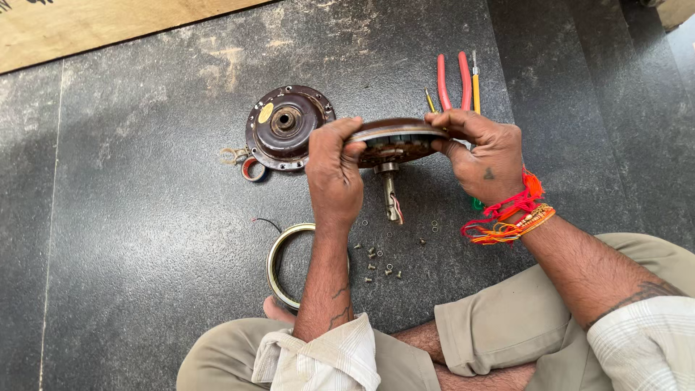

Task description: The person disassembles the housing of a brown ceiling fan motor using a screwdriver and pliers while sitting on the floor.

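Note:
I hold a round brown fan motor body (pixel 397 142) up off the floor between both hands, tilted edge-on, its metal shaft (pixel 391 194) with short wires pointing down toward me. My left hand (pixel 334 171) grips its left rim. My right hand (pixel 483 153), with red and orange threads on the wrist, grips the right rim. A matching brown motor cover (pixel 284 126) with a centre bearing lies flat on the dark floor just behind my left hand.
A metal ring (pixel 279 250) lies by my left forearm. Several small screws and washers (pixel 379 265) are scattered below the shaft. Red-handled pliers (pixel 453 78) and a yellow screwdriver (pixel 476 85) lie behind my right hand. Small tape rolls (pixel 245 164) sit beside the cover. My crossed legs fill the foreground.

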